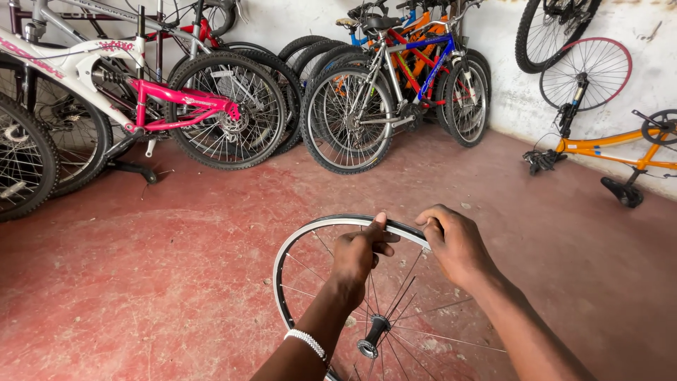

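Red floor [141, 282], hands (both) gripping wheel rim [282, 254]

The bare wheel rim [310, 233] is silver on its face with a black edge, its thin spokes grey around a black hub [371, 337], and it stands on a floor [141, 282] of mottled, worn red. Behind the rim and to the left, a white bicycle frame [77, 67] carries a bright pink rear arm [183, 106]; straight behind it leans a blue and red bicycle [423, 63]. Off to the rim's right an orange frame [606, 149] lies under a red-rimmed wheel [587, 73] on the whitish wall [508, 77].
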